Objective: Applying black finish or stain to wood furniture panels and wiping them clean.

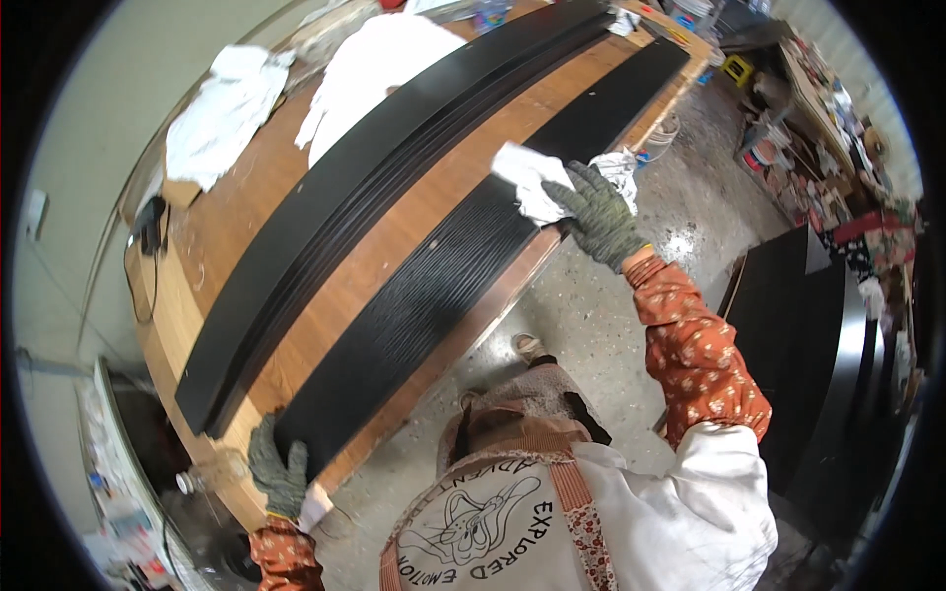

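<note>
My right hand (596, 212), in a grey-green glove, presses a crumpled white cloth (532, 179) onto a long black board (394, 295) with a ridged grain. Its fingers lie over the cloth, and part of the cloth bunches out past the board's near edge. At the board's near left end, my gloved left hand (276, 465) rests against the end, thumb apart from the fingers, with nothing seen in it. A second long black piece, a grooved moulding (325, 197), lies on the table beyond the board, apart from it.
Both pieces lie on a wooden table (266, 246). White cloths (227, 113) lie along its far side, near a black power adapter (148, 227) with a cord. A clear bottle (212, 473) lies by the left corner. Large black panels (798, 345) and cluttered shelves stand to the right.
</note>
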Demonstrator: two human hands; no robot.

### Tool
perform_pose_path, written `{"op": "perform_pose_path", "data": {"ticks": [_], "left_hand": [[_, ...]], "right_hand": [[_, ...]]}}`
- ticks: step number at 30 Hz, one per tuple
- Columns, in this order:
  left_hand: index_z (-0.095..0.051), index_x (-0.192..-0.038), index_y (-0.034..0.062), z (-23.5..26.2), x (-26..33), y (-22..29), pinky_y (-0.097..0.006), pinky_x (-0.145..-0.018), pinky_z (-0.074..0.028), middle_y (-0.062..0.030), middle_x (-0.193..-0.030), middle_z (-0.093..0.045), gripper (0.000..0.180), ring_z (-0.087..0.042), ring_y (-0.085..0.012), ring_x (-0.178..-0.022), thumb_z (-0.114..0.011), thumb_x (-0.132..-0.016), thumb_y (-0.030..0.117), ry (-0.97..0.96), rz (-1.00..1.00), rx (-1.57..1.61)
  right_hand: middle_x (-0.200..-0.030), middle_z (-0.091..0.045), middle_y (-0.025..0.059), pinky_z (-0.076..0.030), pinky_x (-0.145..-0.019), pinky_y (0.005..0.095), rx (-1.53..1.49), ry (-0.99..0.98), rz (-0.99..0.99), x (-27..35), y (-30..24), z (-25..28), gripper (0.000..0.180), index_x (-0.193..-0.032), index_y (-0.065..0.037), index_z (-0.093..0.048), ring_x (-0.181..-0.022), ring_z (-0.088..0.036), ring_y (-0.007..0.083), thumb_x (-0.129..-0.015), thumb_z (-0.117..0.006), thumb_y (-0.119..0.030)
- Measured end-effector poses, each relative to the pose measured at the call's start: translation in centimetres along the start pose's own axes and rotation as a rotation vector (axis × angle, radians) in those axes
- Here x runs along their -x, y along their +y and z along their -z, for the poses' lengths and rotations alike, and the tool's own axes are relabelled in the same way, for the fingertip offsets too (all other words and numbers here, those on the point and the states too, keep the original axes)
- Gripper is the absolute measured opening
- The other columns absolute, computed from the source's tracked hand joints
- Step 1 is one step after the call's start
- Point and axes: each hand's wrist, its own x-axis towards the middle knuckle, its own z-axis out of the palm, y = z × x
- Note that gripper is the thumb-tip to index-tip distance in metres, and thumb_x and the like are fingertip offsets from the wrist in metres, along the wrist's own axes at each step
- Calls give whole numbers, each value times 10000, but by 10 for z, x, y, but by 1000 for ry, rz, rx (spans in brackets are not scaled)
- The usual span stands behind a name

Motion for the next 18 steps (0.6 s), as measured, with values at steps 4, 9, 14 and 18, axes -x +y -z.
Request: {"op": "perform_pose_path", "data": {"ticks": [4,9,14,18], "left_hand": [[-354,-1404,-11,-11,-81,149,-494,-1106,-265,-225,-1401,-399,925,-367,-409,-1288,-748,-703,445,-103,-318,61],[-298,-1436,23,-72,-162,244,-520,-1110,-237,-231,-1393,-371,1014,-322,-423,-1305,-764,-659,477,-146,-409,62],[-270,-1456,12,-62,-155,263,-549,-1101,-240,-254,-1480,-276,1054,-279,-457,-1348,-778,-658,478,-89,-430,-158],[-264,-1455,1,-57,-153,268,-554,-1100,-237,-271,-1466,-283,1055,-284,-463,-1342,-774,-666,483,-127,-414,-169]], "right_hand": [[-1142,-580,170,-485,-906,435,-194,-158,206,-1,-33,-30,640,-1394,-182,-444,-1009,-594,332,-813,-652,-348],[-1313,-501,171,-297,-1114,480,-551,-441,263,-58,-100,-21,523,-1335,-122,-477,-1267,-434,280,-913,-545,-422],[-838,-679,50,-543,-741,393,-142,-66,30,-49,120,8,315,-1053,-84,-649,-751,-659,197,-935,-531,-350],[-989,-646,96,-471,-868,405,-155,-176,-616,-7,287,-13,260,-1048,-99,-654,-952,-610,246,-918,-546,-298]]}}
